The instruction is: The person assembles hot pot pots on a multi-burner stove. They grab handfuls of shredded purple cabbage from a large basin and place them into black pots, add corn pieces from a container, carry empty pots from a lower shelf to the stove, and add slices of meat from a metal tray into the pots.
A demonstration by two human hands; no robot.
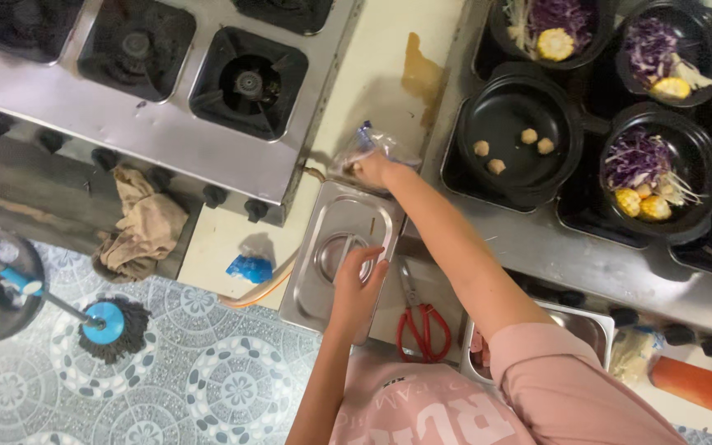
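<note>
Right hand (370, 169) pinches a clear bag (366, 152) at the far tabletop edge; left hand (358, 288), fingers curled, rests on a steel lid (335, 247). The loosely held bag may spill; the lid may slide.

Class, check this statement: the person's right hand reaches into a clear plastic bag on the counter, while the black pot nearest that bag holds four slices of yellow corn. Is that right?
Not quite. The head view shows the right hand in the clear plastic bag, but the nearest black pot holds four small pale round balls, not corn slices.

Bare counter (372, 74) lies open between stove (166, 91) and pots (521, 140).
</note>
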